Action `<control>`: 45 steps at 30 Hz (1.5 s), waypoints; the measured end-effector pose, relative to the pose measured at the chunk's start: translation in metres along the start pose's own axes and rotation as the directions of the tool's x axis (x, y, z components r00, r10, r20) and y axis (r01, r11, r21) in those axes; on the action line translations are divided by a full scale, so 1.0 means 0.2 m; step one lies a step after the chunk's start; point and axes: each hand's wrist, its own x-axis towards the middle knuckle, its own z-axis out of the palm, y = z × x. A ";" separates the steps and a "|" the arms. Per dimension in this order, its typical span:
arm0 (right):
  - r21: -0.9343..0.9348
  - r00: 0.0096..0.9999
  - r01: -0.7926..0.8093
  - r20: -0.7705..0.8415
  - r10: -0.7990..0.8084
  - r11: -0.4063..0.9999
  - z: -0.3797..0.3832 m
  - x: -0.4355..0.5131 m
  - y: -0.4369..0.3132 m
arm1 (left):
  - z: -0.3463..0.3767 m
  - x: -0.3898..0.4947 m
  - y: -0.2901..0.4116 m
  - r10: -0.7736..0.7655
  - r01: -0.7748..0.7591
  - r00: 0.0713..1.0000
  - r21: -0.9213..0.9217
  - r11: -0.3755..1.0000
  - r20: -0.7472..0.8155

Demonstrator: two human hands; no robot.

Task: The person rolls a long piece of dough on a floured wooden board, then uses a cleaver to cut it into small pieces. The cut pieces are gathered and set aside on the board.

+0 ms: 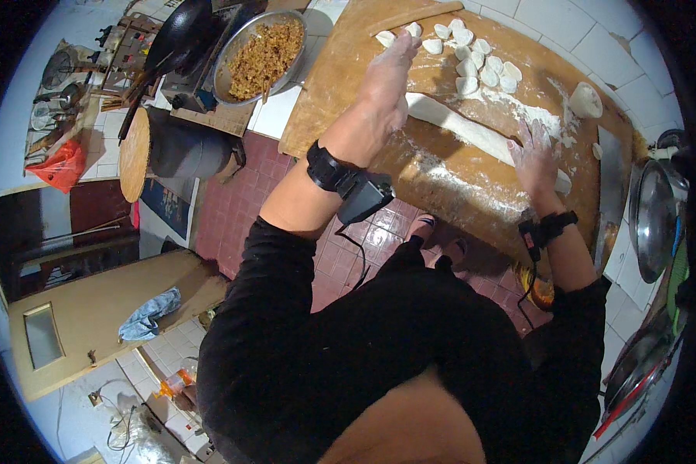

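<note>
A long roll of dough (464, 127) lies across the floured wooden board (330, 75) before me. My left hand (385, 78) is at the roll's left end, fingers extended past it towards small dough pieces; whether the palm touches the roll cannot be told. My right hand (535, 153) rests over the roll near its right end, fingers spread. Beyond the roll lie several small flattened dough pieces (467, 68). At the far right of the board stands a thick lump of dough (586, 100), with loose flour (536, 113) near my right hand.
A wooden rolling pin (414, 18) lies at the board's far edge. Left of the board is a metal bowl of chopped filling (267, 55) with chopsticks, beside a black wok (180, 35). A wide metal blade (609, 174) lies at the board's right edge, near a metal lid (654, 220).
</note>
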 end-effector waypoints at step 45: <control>-0.091 0.985 -0.057 0.159 0.071 0.994 0.03 0.04 -0.04 | 0.48 -0.18 -0.09 0.432 -0.383 0.836 -0.205 0.901 0.338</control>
